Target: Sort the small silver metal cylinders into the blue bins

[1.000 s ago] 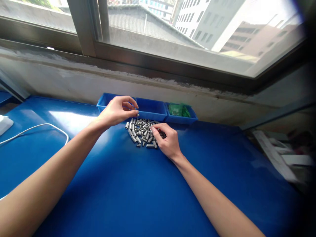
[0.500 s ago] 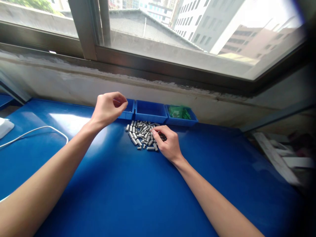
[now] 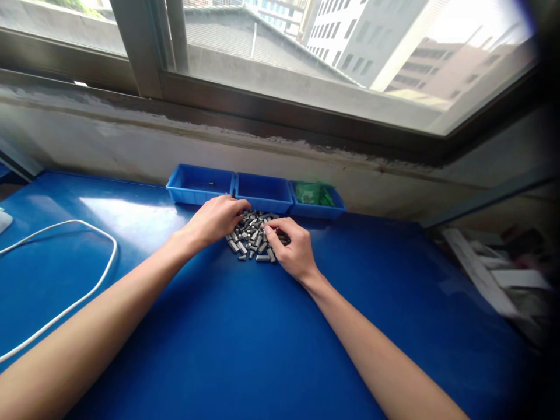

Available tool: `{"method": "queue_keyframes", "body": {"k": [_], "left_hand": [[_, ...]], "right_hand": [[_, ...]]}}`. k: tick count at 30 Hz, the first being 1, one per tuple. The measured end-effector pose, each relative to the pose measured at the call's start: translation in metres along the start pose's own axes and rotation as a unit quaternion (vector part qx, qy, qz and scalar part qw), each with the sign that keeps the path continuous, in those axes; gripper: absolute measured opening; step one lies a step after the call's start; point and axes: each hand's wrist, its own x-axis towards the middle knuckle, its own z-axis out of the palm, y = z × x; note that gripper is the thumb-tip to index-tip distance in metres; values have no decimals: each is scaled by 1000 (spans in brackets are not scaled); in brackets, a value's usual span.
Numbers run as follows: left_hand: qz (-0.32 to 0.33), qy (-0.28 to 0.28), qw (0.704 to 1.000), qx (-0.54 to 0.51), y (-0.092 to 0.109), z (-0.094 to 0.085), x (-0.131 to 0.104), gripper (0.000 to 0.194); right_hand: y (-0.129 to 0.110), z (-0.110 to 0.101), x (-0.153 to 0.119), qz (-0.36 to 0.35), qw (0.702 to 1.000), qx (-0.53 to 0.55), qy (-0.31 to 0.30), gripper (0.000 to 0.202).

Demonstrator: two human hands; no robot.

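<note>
A pile of small silver metal parts (image 3: 256, 233), hex-shaped standoffs mixed with short screws, lies on the blue tabletop (image 3: 245, 338). My left hand (image 3: 217, 219) reaches over the pile's left edge, back of the hand up, thumb and forefinger a little apart and nothing visible between them. At the pile's right side rests my right hand (image 3: 294, 246). Its thumb and forefinger are pinched close together above the parts, and whatever they hold is too small to make out. A tiny dark screw (image 3: 212, 183) lies in the left blue bin (image 3: 199, 196), just behind my left hand.
Beside that bin stand a middle blue bin (image 3: 265, 203) and a right blue bin (image 3: 321, 211) holding green plastic packets (image 3: 312, 193). A white cable (image 3: 102, 274) loops across the table's left side. Behind the bins runs a wall (image 3: 131, 143) under a window.
My left hand has come down and right, from in front of the left bin to the pile. The left bin's inside now shows. My right hand stays at the pile.
</note>
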Motion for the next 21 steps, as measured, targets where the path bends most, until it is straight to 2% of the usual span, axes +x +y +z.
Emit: {"method": "queue_keyframes", "body": {"k": [3,6,9,12,15,21], "left_hand": [[15,15,999,-34,-1,2,0,33],[19,47,995,-88,2,-4,0,31],[-16,69,973,-221,10,-15,0,25],[-40,10,936,-350,15,-25,0,28],[-43,-63,912,-402,16,-28,-1,33],[-34,-95,899,-427,13,-27,-1,34]], "right_hand": [[-1,0,0,-1,1000,0,0,14],[-1,0,0,2,1000,1,1,13],[-2,0,0,4,1000,0,-1,13],[-2,0,0,6,1000,-4,-5,13],[-2,0,0,7,1000,-5,-5,14],[0,0,0,2,1000,-5,-6,13]]}}
